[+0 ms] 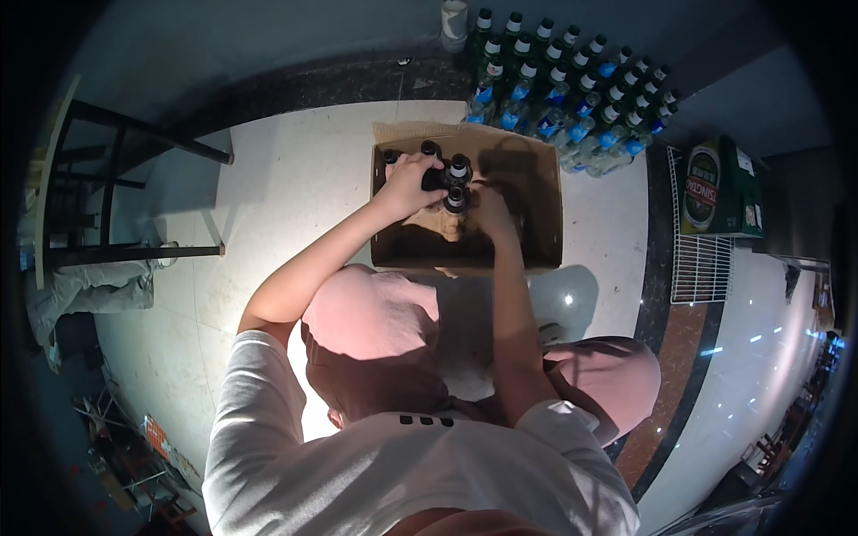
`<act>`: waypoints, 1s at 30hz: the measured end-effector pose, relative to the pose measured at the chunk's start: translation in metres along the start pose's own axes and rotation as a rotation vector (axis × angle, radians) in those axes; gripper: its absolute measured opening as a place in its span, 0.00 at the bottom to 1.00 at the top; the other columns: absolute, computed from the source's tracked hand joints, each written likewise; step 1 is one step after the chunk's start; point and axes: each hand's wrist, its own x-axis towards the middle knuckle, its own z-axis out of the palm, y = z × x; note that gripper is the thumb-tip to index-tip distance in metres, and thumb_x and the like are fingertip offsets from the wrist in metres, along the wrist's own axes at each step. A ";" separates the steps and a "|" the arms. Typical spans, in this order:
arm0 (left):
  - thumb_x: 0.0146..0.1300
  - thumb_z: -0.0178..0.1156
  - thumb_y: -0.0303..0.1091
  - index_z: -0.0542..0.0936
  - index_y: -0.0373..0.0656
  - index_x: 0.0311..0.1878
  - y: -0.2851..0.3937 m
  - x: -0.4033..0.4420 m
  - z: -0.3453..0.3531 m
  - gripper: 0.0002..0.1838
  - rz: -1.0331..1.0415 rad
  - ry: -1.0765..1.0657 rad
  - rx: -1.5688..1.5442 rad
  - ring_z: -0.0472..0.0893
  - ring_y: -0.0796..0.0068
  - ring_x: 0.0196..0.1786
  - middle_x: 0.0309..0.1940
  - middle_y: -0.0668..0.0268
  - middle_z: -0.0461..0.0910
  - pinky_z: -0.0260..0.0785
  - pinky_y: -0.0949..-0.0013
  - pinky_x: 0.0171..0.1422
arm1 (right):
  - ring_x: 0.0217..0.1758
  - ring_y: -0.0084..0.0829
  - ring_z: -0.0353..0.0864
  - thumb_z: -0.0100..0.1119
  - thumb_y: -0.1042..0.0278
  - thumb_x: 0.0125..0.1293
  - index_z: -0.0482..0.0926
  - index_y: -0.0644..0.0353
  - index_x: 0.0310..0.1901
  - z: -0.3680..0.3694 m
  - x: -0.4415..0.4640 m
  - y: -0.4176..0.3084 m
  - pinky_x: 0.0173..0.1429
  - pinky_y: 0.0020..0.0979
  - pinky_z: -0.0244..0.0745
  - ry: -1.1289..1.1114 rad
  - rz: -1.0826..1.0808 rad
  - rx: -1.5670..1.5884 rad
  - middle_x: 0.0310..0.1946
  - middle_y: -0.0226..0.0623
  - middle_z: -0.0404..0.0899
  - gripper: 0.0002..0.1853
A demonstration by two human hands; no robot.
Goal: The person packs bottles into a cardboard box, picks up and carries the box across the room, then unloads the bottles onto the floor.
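Note:
An uncovered cardboard box [527,261] sits on the floor in front of my knees. Several dark glass bottles stand together in its left half, among them a front bottle [456,198] and one with a pale neck label [459,167]. My left hand [411,186] reaches in over the left wall, its thumb and fingers curved round a dark bottle. On the other side of the group, my right hand [489,210] is lowered into the box with bent fingers against the front bottle. Shadow hides part of its fingertips. Brown cardboard [442,223] shows below the bottles.
Rows of green and clear bottles [572,98] stand on the floor by the wall, behind the box. To the right are a green beer carton [724,188] and a white wire rack [702,268]. A dark-framed table [112,179] stands left, with a person's trouser leg [98,286] beside it.

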 end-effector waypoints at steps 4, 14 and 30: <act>0.47 0.67 0.43 0.79 0.42 0.39 0.008 0.042 0.000 0.19 -0.013 0.149 -0.243 0.75 0.63 0.47 0.38 0.63 0.79 0.59 0.55 0.53 | 0.39 0.35 0.81 0.63 0.73 0.45 0.79 0.59 0.38 -0.052 0.030 -0.040 0.42 0.34 0.74 -0.186 0.071 -0.254 0.30 0.44 0.79 0.15; 0.40 0.70 0.48 0.79 0.46 0.39 0.024 0.129 0.031 0.23 -0.282 0.380 0.034 0.70 0.64 0.51 0.40 0.66 0.78 0.54 0.56 0.52 | 0.24 0.30 0.80 0.59 0.70 0.49 0.76 0.60 0.41 -0.117 0.098 -0.084 0.30 0.30 0.76 -0.595 0.125 -0.546 0.27 0.41 0.79 0.15; 0.37 0.69 0.42 0.79 0.44 0.30 0.009 0.142 0.019 0.17 -0.016 0.606 0.120 0.74 0.64 0.42 0.27 0.66 0.75 0.54 0.59 0.47 | 0.35 0.36 0.80 0.64 0.67 0.49 0.77 0.58 0.45 -0.115 0.125 -0.073 0.40 0.33 0.74 -0.402 -0.052 -0.412 0.34 0.44 0.79 0.19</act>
